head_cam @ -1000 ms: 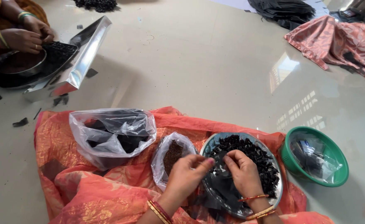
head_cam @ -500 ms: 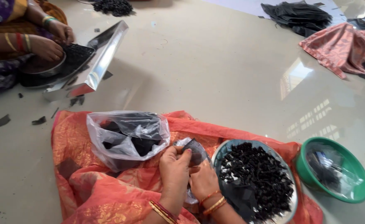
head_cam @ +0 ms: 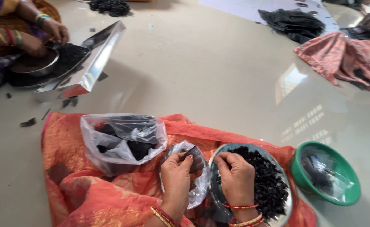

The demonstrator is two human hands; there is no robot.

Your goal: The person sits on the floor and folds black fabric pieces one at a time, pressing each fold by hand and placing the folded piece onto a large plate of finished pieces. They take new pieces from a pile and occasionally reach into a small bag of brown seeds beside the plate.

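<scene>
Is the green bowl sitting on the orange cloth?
No, the green bowl rests on the bare pale floor, just past the right edge of the orange cloth.

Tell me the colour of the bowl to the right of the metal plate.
Green. The bowl holds a clear plastic bag; the head view shows it.

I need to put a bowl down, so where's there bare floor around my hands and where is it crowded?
Free: the wide pale floor between the orange cloth, the tilted metal tray and the pink cloth. Also the strip left of the orange cloth, with a few dark scraps. Crowded: on the orange cloth, where the left hand, right hand, plastic bags, round plate and green bowl sit close.
</scene>
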